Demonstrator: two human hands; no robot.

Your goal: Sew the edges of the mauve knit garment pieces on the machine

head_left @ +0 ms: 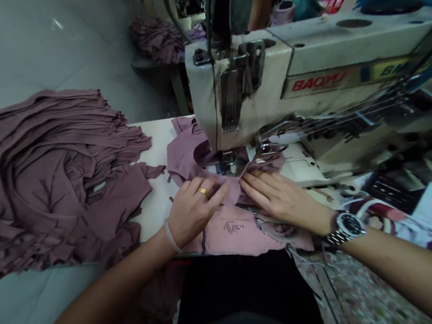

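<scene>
A mauve garment piece (182, 155) with a curved opening lies under the needle area of a white sewing machine (203, 96). Just in front of the presser foot (229, 164), my left hand (192, 206), with a gold ring, is closed on the near edge of the cloth. My right hand (278, 196) grips the same edge a little to the right, its fingers bunched together and pressed down. The cloth under my palms is partly hidden. Pink fabric (224, 234) covers the machine bed nearest my lap.
A large heap of mauve cut pieces (57, 175) fills the left of the white table (153, 195). Threads run along the machine's right side. Behind stands another machine (159, 2) with a mauve pile (159, 38), and part of a person's arm (260, 1) shows.
</scene>
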